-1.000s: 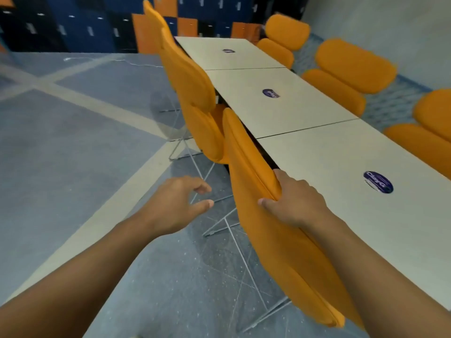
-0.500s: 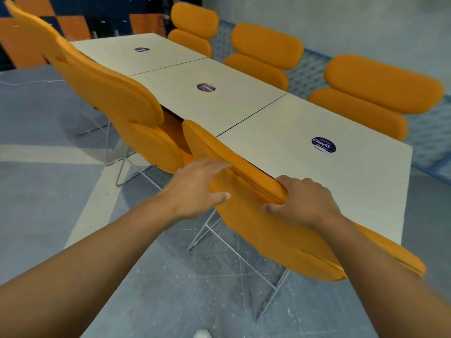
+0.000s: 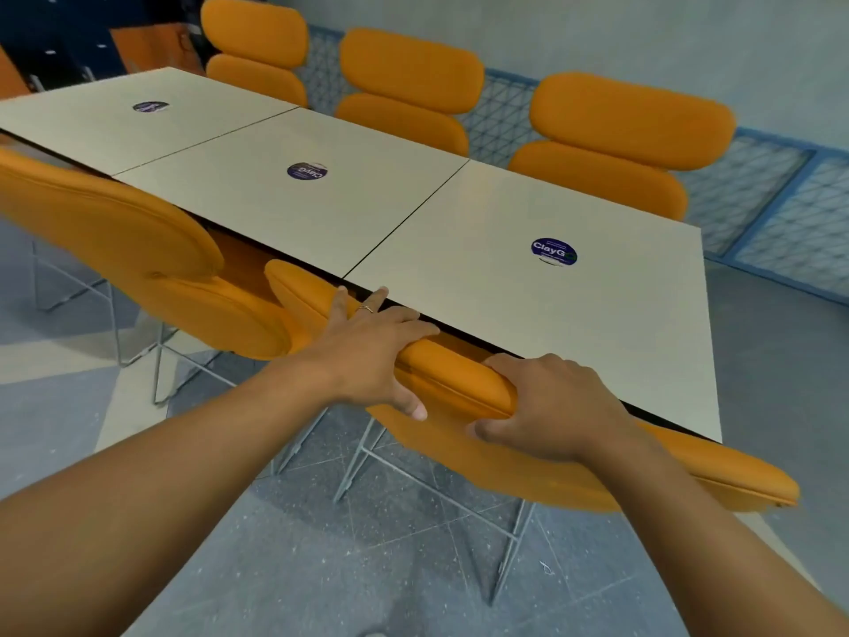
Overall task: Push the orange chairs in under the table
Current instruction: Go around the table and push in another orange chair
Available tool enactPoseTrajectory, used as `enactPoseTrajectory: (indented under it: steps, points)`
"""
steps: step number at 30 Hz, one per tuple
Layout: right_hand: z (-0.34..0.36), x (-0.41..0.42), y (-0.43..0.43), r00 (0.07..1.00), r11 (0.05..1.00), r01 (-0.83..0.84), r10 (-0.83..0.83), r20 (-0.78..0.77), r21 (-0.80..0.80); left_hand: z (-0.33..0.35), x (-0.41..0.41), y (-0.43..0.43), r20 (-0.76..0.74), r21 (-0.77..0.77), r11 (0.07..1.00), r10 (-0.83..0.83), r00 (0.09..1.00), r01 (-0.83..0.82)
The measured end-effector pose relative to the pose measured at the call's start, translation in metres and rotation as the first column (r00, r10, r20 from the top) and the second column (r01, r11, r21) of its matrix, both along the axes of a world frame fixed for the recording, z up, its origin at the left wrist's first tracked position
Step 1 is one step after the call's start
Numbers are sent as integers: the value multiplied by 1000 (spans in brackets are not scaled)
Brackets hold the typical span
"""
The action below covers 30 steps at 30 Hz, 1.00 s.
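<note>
Orange chair (image 3: 459,388) borders table (image 3: 459,250) edge; left hand (image 3: 372,356), right hand (image 3: 551,402) grip it.

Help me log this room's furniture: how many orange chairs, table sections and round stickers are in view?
Orange chairs: 5
Table sections: 3
Round stickers: 3
Total: 11
An orange sliver at the top-left edge is too cut off to count.

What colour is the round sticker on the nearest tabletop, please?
The sticker is dark blue with white lettering, clearest in the head view.
</note>
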State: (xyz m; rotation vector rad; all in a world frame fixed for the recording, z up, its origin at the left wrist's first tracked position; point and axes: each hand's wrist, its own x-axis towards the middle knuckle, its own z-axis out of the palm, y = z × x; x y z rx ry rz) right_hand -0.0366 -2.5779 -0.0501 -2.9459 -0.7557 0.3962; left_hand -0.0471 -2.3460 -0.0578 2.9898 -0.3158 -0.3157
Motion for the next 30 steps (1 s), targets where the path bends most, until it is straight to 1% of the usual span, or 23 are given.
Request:
enactPoseTrajectory:
  steps: [5, 12, 14, 18, 23, 27, 30]
  points:
    - [0, -4, 0, 998, 998, 57, -57, 24, -5, -2, 11, 6, 56, 9, 999, -53, 997, 53]
    - [5, -13, 5, 973, 972, 231, -229, 37, -41, -10, 21, 17, 159, -8, 990, -141, 977, 144]
    - [5, -18, 9, 955, 954, 294, -291, 65, -58, -13, 22, 20, 179, -8, 987, -158, 971, 162]
    - [-1, -29, 8, 911, 918, 394, -382, 158, -53, -16, 23, 21, 227, 42, 984, -177, 958, 172]
    - [0, -36, -8, 884, 882, 450, -418, 210, -140, -16, 24, 15, 242, 104, 984, -169, 956, 148]
    - [3, -33, -20, 871, 847, 483, -437, 226, -222, -17, 24, 13, 274, 108, 985, -157, 949, 132]
    - [4, -32, -20, 859, 840, 496, -436, 267, -222, -17, 27, 11, 273, 115, 986, -151, 950, 124]
